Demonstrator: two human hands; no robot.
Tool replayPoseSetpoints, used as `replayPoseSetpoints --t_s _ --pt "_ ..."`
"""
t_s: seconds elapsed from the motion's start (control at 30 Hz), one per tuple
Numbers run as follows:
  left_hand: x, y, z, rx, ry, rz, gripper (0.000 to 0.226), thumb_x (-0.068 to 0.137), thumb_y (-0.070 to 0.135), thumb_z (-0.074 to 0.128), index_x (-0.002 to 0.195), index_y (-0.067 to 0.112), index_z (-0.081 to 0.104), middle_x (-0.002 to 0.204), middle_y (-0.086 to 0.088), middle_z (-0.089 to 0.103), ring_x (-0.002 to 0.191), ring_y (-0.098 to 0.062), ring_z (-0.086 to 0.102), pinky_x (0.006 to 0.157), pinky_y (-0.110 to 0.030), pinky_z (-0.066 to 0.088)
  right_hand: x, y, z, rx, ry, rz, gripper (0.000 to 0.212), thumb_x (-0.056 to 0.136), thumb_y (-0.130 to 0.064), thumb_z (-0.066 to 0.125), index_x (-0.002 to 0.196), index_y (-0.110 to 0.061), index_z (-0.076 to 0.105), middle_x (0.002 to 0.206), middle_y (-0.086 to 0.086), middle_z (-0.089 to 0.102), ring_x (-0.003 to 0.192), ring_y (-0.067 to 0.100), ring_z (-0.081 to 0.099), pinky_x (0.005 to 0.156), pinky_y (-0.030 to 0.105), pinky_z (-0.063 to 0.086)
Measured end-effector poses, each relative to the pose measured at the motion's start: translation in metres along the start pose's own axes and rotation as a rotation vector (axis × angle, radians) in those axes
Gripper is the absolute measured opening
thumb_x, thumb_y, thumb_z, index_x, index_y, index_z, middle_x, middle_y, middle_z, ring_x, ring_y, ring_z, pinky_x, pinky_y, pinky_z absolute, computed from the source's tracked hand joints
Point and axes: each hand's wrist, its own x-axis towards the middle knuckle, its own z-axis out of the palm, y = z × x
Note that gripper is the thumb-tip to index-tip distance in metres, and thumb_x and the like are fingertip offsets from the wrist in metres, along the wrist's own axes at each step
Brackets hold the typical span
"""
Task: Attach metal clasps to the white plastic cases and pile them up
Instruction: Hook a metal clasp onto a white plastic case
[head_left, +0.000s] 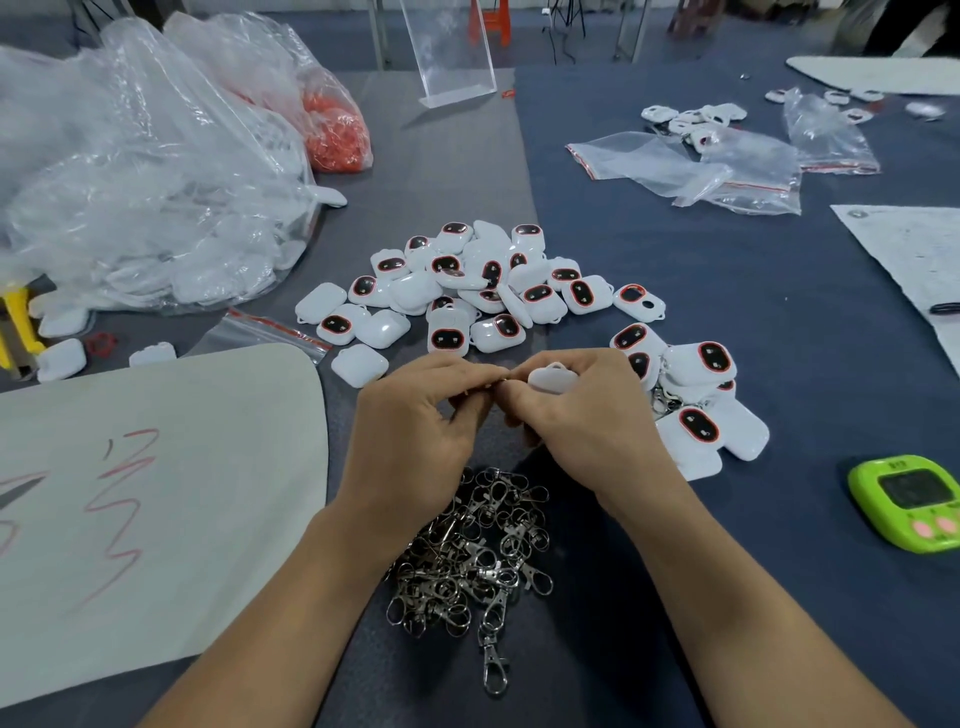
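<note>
My right hand grips a white plastic case, whose top loop shows above my fingers. My left hand pinches a small metal clasp at the edge of that case; most of the clasp is hidden by my fingertips. A heap of loose metal clasps lies on the table under my wrists. Beyond my hands lies a big pile of white cases with dark, red-rimmed windows. A smaller pile of cases, some with clasps on them, sits to the right of my right hand.
Large clear bags of white cases and a bag of red parts fill the left. A pale mat lies at near left, a green timer at right, zip bags at far right, an acrylic stand behind.
</note>
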Motion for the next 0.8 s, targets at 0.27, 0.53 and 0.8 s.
replayPoseSetpoints --t_s 0.27,0.53,0.8 --pt "0.003 0.003 -0.002 -0.148 -0.005 -0.202 0.025 0.082 0.007 0.079 0.092 0.030 0.082 0.085 0.022 0.076 0.081 -0.002 0.073 0.074 -0.017 0.056 0.001 -0.001 -0.002 -0.055 0.023 -0.035 0.005 0.073 -0.026 0.074 0.069 -0.026 0.077 0.059 0.001 0.069 0.053 0.015 0.059 0.053 0.041 0.054" --pt "0.007 -0.007 -0.003 -0.326 -0.134 -0.365 0.019 0.079 0.009 0.083 0.079 0.028 0.080 0.074 0.007 0.077 0.066 -0.004 0.070 0.064 -0.017 0.054 0.000 -0.003 -0.002 0.022 -0.005 -0.009 0.011 0.077 -0.014 0.075 0.068 -0.020 0.077 0.059 0.005 0.069 0.051 0.014 0.059 0.052 0.036 0.050" --pt "0.007 -0.006 -0.003 -0.395 -0.021 -0.432 0.014 0.070 0.020 0.078 0.075 0.033 0.080 0.074 0.007 0.077 0.068 -0.005 0.071 0.065 -0.015 0.052 -0.002 -0.004 0.000 -0.078 -0.150 0.014 0.018 0.078 -0.022 0.075 0.087 -0.037 0.080 0.061 -0.008 0.071 0.051 0.004 0.059 0.053 0.026 0.050"
